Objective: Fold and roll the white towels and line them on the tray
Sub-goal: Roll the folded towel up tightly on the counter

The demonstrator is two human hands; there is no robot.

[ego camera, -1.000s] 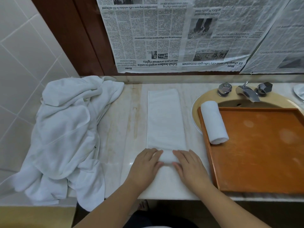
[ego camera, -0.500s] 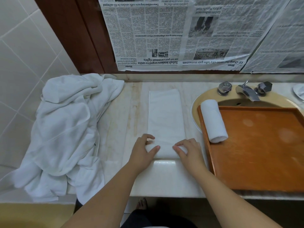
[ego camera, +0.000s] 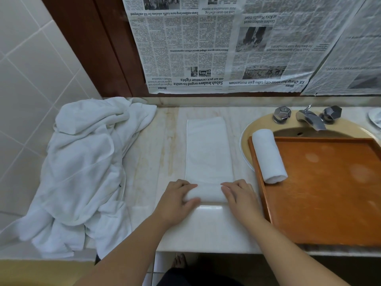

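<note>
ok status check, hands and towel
Left hand and right hand grip the roll's ends. Folded towel part rolled, on the counter. One rolled towel in tray. Nothing blocking.

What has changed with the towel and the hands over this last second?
The left hand and right hand went from lying flat on the near end of the folded white towel to curling round it and rolling it away from the person; a short roll now sits under the fingers. The finished rolled white towel, orange wooden tray and heap of loose white towels stayed put.
</note>
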